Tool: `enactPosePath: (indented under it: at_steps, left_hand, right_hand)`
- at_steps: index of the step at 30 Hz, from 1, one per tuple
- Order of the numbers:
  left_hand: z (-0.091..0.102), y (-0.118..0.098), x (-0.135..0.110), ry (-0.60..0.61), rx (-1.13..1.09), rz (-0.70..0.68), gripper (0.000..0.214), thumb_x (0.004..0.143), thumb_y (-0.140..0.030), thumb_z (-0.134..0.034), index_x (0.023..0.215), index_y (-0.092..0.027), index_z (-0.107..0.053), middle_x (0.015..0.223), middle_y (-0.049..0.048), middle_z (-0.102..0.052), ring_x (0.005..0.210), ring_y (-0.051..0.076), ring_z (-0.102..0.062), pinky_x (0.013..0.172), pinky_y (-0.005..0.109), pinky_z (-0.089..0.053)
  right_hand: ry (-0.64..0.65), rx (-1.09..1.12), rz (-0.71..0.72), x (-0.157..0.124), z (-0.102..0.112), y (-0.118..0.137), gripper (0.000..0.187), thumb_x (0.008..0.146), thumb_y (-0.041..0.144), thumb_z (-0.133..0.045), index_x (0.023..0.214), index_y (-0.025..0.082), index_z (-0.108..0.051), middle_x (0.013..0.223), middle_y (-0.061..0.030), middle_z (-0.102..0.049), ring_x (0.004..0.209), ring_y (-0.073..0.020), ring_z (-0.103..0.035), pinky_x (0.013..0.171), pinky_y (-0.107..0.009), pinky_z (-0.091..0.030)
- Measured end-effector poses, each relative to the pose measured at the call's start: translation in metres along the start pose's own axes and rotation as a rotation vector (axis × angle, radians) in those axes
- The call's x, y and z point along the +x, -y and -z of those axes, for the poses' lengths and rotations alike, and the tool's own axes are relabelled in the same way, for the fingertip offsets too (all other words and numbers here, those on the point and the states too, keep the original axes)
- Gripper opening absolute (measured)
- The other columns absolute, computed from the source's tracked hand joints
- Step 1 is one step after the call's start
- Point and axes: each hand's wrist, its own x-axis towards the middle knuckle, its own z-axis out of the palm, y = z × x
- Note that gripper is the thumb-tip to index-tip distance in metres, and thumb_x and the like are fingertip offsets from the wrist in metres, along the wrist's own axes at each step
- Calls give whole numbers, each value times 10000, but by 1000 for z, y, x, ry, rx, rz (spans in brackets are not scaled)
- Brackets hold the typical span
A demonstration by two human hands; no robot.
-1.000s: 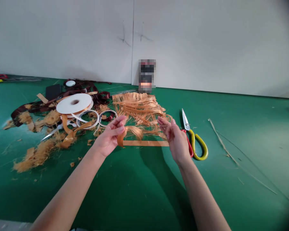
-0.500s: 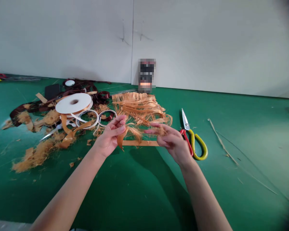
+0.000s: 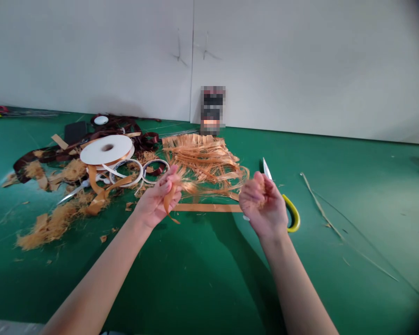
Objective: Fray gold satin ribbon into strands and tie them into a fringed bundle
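My left hand (image 3: pixel 158 197) pinches a short piece of orange-tan ribbon (image 3: pixel 168 204), whose frayed end sticks out to the right as fine threads. To the right, my right hand (image 3: pixel 265 209) is curled closed and slightly blurred, with a small tuft of tan threads (image 3: pixel 263 191) showing among its fingers. Between and below the hands lies a flat strip of ribbon (image 3: pixel 209 208). Just beyond them is a row of frayed ribbon pieces (image 3: pixel 202 158). Scissors (image 3: pixel 293 216) with red and yellow handles are partly hidden behind my right hand.
On the left sit a white ribbon spool (image 3: pixel 106 150), tape rolls (image 3: pixel 153 171), dark brown ribbon (image 3: pixel 31 160) and heaps of tan fluff (image 3: pixel 52 223). A thin wire-like strand (image 3: pixel 321 207) lies on the right. A pale wall (image 3: pixel 300 65) closes the back of the green table (image 3: pixel 181 279).
My right hand has moved right and away from the left, its fingers going from extended to curled. My left hand has shifted only slightly, still holding the ribbon piece.
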Motion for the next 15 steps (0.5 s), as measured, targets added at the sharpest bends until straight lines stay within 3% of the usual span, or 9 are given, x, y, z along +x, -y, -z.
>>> enactPosePath:
  at_steps: [2,4,7,9,11,15]
  left_hand:
    - [2,1,-1,47,65,16,442,512,-56,-875,909,-139,-700,619,-84,-575,410,16,-489,370,124,-430]
    - [2,1,-1,68,122,27,433,524,-67,-872,916,-148,-708,627,-79,-568,419,15,-488,379,128,-433]
    - [3,1,-1,69,131,33,445,516,-92,-883,918,-164,-706,626,-85,-539,429,0,-473,396,110,-425]
    - [3,0,-1,59,111,26,449,511,-105,-890,911,-173,-700,631,-90,-528,429,-11,-460,413,100,-426]
    - [3,0,-1,45,83,22,447,513,-92,-887,909,-173,-695,637,-90,-530,444,-14,-470,428,91,-432]
    - [2,0,0,12,-4,29,472,503,-41,-877,921,-158,-690,632,-86,-557,480,-2,-514,437,77,-443]
  right_hand:
    - [10,3,49,1,1,-2,266,845,280,-451,883,272,-714,928,-13,-732,876,-122,-671,842,-275,-529]
    - [33,-128,117,2,2,-8,305,807,259,-488,1009,258,-716,1256,-23,-653,1252,-187,-535,1078,-371,-403]
    - [11,-508,265,3,3,-22,361,720,239,-677,1079,265,-703,1507,-6,-411,1434,-246,-283,1185,-445,-213]
    - [-9,-745,319,3,4,-29,285,670,265,-774,952,251,-734,1558,-14,-309,1441,-276,-259,1193,-455,-173]
    - [-4,-776,281,4,3,-31,121,691,320,-776,729,223,-716,1532,-36,-363,1420,-289,-308,1184,-459,-203]
    - [-12,-285,78,6,3,-23,293,835,384,-626,581,238,-614,1330,-18,-611,1360,-211,-424,1164,-410,-289]
